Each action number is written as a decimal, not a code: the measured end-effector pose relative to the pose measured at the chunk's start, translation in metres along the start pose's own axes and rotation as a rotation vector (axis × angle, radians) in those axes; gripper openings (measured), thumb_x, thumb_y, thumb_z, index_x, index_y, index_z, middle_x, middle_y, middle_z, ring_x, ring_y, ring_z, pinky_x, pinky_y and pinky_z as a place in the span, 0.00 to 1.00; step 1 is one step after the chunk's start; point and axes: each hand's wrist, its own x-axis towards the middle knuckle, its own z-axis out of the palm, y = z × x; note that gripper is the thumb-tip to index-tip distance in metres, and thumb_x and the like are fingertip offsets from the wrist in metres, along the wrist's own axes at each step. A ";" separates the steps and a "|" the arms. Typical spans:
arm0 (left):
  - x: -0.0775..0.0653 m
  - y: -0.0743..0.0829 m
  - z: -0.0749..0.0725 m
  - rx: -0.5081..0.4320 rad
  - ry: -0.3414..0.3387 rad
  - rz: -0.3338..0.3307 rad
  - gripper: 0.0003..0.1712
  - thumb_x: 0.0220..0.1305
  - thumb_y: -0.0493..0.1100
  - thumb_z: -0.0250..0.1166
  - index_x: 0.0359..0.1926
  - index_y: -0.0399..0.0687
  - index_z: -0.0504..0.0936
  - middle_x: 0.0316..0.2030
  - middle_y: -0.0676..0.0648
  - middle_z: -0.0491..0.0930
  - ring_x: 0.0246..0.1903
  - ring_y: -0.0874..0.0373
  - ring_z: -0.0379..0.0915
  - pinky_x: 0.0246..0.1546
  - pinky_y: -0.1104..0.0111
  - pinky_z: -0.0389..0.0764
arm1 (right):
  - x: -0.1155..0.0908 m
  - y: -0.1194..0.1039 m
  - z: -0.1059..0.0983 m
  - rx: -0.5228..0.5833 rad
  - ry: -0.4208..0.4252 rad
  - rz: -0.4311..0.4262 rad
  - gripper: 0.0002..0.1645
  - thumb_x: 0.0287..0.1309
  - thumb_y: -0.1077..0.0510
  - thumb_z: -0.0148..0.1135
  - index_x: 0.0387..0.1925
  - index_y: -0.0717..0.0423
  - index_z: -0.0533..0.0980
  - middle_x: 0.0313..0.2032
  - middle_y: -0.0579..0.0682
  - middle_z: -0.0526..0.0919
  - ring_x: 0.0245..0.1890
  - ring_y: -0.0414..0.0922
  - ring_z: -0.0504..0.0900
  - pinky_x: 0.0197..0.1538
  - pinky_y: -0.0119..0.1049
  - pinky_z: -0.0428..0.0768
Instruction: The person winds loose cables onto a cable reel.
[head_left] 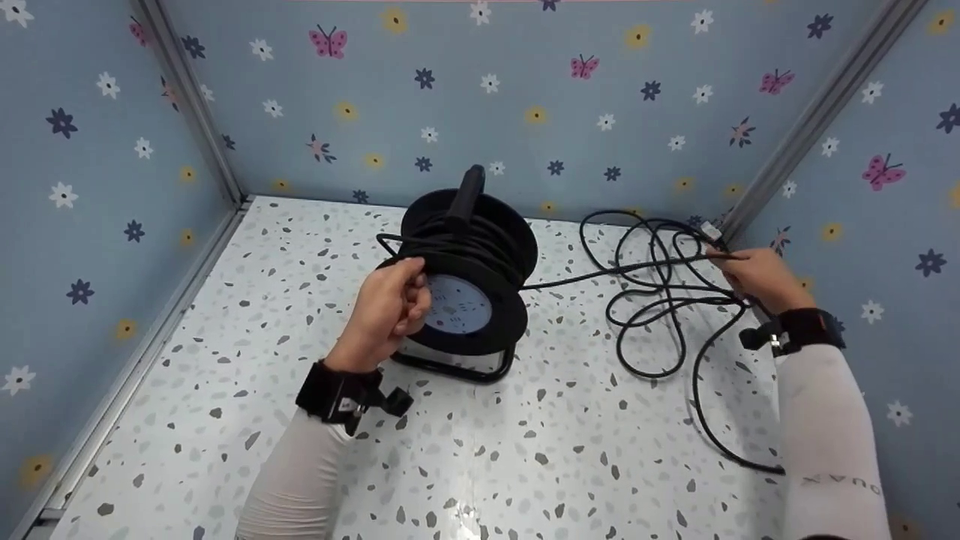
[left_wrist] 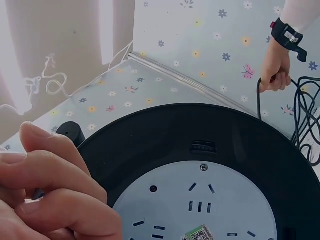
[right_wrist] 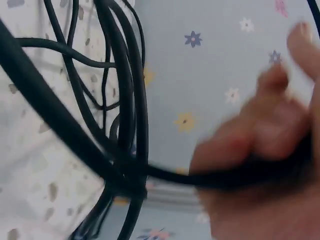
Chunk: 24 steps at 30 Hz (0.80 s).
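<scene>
A black cable reel (head_left: 469,259) stands on its tube frame, wound with black cable. Its front disc bears a pale socket panel (head_left: 459,305), seen close up in the left wrist view. My left hand (head_left: 391,307) is at the disc's left edge, fingers curled and thumb near the rim; a dark bit shows between the fingers (left_wrist: 65,170), and its shape is hidden by them. Off to the right, my right hand (head_left: 761,274) grips the black cable (head_left: 592,276), which runs from the reel to it. In the right wrist view that hand is blurred, the cable crossing its palm.
Loose cable loops (head_left: 652,315) lie on the speckled white tabletop (head_left: 585,450) beneath and left of my right hand. A cable length curves toward the right forearm. Flower-patterned panels (head_left: 517,90) with metal edging enclose the back and both sides; the reel stands close to the back panel.
</scene>
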 end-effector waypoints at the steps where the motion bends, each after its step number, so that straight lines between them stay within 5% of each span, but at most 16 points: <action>1: 0.000 0.000 0.000 0.001 0.000 0.001 0.17 0.87 0.46 0.54 0.35 0.45 0.70 0.14 0.52 0.68 0.09 0.67 0.52 0.09 0.73 0.53 | -0.003 0.007 -0.003 0.005 -0.033 0.010 0.40 0.74 0.30 0.69 0.20 0.56 0.73 0.16 0.43 0.64 0.18 0.47 0.62 0.28 0.45 0.67; 3: 0.000 0.001 0.001 -0.004 0.003 0.003 0.18 0.87 0.47 0.54 0.35 0.45 0.69 0.14 0.52 0.68 0.09 0.67 0.52 0.09 0.73 0.53 | -0.009 0.019 -0.008 -0.039 -0.062 -0.006 0.39 0.74 0.35 0.72 0.20 0.56 0.67 0.17 0.44 0.62 0.18 0.46 0.59 0.28 0.44 0.65; 6: 0.001 0.001 -0.001 -0.020 0.024 0.001 0.18 0.87 0.46 0.54 0.34 0.46 0.69 0.14 0.52 0.67 0.08 0.67 0.51 0.09 0.73 0.52 | -0.013 0.026 -0.013 -0.231 0.006 -0.071 0.37 0.74 0.37 0.73 0.20 0.49 0.62 0.18 0.43 0.59 0.18 0.43 0.59 0.27 0.39 0.62; 11: 0.001 -0.001 0.000 -0.035 0.004 -0.004 0.18 0.87 0.46 0.54 0.33 0.46 0.68 0.14 0.52 0.66 0.08 0.67 0.52 0.09 0.73 0.52 | -0.011 0.003 -0.014 -0.488 0.351 -0.337 0.34 0.78 0.49 0.68 0.18 0.50 0.62 0.16 0.44 0.59 0.16 0.46 0.60 0.23 0.41 0.60; 14: 0.000 -0.001 0.002 -0.028 -0.012 -0.001 0.18 0.87 0.45 0.54 0.33 0.46 0.69 0.13 0.52 0.67 0.08 0.67 0.52 0.09 0.73 0.52 | -0.009 -0.017 -0.018 -0.400 0.515 -0.344 0.38 0.75 0.45 0.73 0.16 0.53 0.63 0.14 0.42 0.60 0.14 0.43 0.58 0.22 0.39 0.58; 16: 0.000 -0.001 0.002 -0.024 -0.007 0.002 0.18 0.86 0.45 0.55 0.33 0.46 0.70 0.13 0.52 0.67 0.08 0.67 0.52 0.08 0.73 0.52 | -0.011 -0.024 -0.023 -0.176 0.492 -0.278 0.39 0.73 0.42 0.76 0.15 0.54 0.65 0.13 0.40 0.60 0.14 0.41 0.58 0.23 0.38 0.57; 19: -0.001 -0.001 0.002 -0.019 -0.012 0.010 0.18 0.86 0.46 0.55 0.33 0.46 0.69 0.13 0.52 0.67 0.08 0.66 0.52 0.09 0.72 0.52 | -0.017 -0.016 -0.033 0.143 0.347 -0.076 0.42 0.72 0.35 0.74 0.14 0.54 0.67 0.12 0.39 0.61 0.15 0.42 0.59 0.27 0.39 0.60; 21: -0.001 -0.001 0.002 -0.015 -0.025 0.016 0.18 0.87 0.46 0.54 0.33 0.46 0.69 0.13 0.52 0.67 0.08 0.66 0.52 0.09 0.72 0.52 | -0.021 -0.001 -0.038 0.170 0.243 0.023 0.42 0.74 0.31 0.69 0.14 0.53 0.68 0.13 0.41 0.63 0.17 0.44 0.61 0.31 0.41 0.61; 24: -0.001 -0.001 0.002 -0.015 -0.026 0.026 0.18 0.87 0.46 0.54 0.33 0.46 0.69 0.13 0.52 0.66 0.08 0.66 0.52 0.09 0.72 0.52 | -0.026 0.022 -0.039 0.000 0.173 0.107 0.44 0.72 0.22 0.62 0.13 0.48 0.67 0.13 0.40 0.62 0.17 0.44 0.60 0.29 0.41 0.61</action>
